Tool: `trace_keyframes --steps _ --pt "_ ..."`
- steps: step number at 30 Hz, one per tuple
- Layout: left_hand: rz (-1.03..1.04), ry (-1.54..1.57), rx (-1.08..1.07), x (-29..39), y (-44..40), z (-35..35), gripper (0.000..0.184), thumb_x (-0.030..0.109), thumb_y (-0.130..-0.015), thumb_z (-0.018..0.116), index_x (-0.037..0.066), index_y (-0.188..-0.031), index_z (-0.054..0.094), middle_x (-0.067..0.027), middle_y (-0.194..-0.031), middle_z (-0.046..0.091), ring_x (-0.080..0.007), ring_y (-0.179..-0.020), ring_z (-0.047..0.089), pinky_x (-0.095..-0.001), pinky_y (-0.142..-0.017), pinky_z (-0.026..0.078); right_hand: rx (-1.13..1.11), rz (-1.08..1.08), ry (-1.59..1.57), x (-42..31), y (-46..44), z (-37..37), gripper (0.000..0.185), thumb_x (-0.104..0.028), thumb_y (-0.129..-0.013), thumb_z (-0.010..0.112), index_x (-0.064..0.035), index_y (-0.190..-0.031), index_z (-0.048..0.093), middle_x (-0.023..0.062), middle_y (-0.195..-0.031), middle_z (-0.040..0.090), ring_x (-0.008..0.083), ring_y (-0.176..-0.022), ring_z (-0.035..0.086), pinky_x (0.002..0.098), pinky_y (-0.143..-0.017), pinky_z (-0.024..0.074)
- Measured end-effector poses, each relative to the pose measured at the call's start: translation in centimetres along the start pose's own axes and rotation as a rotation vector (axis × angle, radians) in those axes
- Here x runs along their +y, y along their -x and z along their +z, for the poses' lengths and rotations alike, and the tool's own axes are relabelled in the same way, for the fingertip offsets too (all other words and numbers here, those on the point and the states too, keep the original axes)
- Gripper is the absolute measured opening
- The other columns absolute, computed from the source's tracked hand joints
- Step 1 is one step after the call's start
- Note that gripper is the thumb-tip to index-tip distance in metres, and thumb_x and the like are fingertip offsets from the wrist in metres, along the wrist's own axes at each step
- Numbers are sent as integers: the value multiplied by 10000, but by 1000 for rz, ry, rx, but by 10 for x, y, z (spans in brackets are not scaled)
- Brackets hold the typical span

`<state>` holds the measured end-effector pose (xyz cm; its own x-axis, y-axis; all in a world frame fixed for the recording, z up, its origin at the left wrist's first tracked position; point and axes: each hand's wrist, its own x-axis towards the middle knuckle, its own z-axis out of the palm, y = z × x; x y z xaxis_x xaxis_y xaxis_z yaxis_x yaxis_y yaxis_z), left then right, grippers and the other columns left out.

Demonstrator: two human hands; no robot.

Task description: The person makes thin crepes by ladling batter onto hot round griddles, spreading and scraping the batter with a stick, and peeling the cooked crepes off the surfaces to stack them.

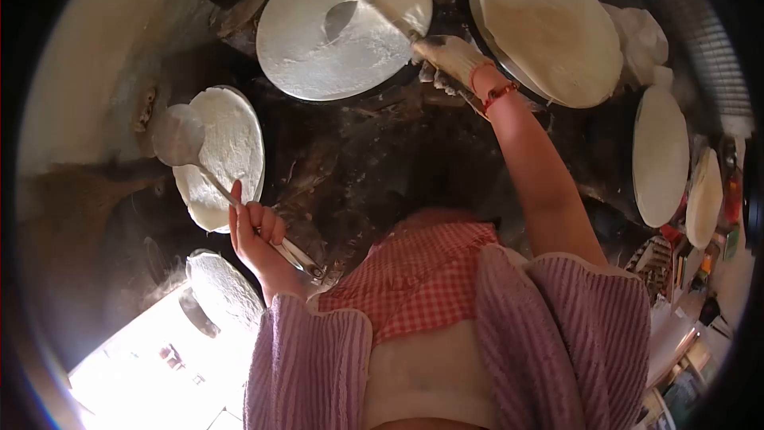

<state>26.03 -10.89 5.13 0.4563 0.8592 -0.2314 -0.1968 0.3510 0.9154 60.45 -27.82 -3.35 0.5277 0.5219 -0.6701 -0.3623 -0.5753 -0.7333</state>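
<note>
My left hand [259, 240] is wrapped around the handle of a ladle [178, 134], its round bowl raised beside a pale flatbread [231, 147] at the left. Gloved in a light work glove, my right hand [450, 57] grips a long thin stick-like tool [378, 6]. That tool reaches over a large round pale sheet of batter [310, 60] at the top middle. A dark leaf-shaped patch shows on the sheet; I cannot tell whether it is a gap or a shadow. Right of this hand lies another large pale round [549, 28].
Smaller pale rounds stand at the right [660, 155] and far right [704, 199], and another round [223, 295] at the lower left near bright light. A crumpled white cloth or bag [639, 36] sits at upper right. Shelves with assorted items [692, 295] are at lower right.
</note>
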Motion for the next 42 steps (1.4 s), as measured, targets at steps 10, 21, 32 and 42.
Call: trace_keyframes --steps 10,21,32,42 --pt "-104 -182 -8 -35 -33 -6 379 181 -1022 449 40 -1374 438 36 -673 353 -30 -460 249 -198 -378 216 214 -363 -211 69 4 63 457 -281 -877 644 -143 -1307 572 46 -800 642 110 -534 541 274 -497 471" --pt "-251 -220 -281 -8 -69 60 372 179 -996 477 3 -1323 460 -18 -710 472 -77 -473 394 -239 -393 333 229 -210 -308 22 -12 35 436 -271 -882 658 -123 -1281 565 32 -703 593 87 -371 411 249 -331 327" --pt "-451 412 -229 -54 -34 109 24 43 -909 507 40 -895 487 -49 -744 467 -134 -591 432 -295 -526 387 127 -307 -429 83 47 16 317 -370 -915 638 -57 -966 645 -19 -617 544 61 -407 426 203 -360 316" --pt "-870 1080 -101 -67 -55 150 208 46 -973 380 -40 -1118 502 -35 -603 391 -127 -542 450 -253 -443 392 -296 -89 -407 65 38 33 207 -263 -970 568 -127 -1125 559 47 -729 581 80 -375 422 236 -293 294"
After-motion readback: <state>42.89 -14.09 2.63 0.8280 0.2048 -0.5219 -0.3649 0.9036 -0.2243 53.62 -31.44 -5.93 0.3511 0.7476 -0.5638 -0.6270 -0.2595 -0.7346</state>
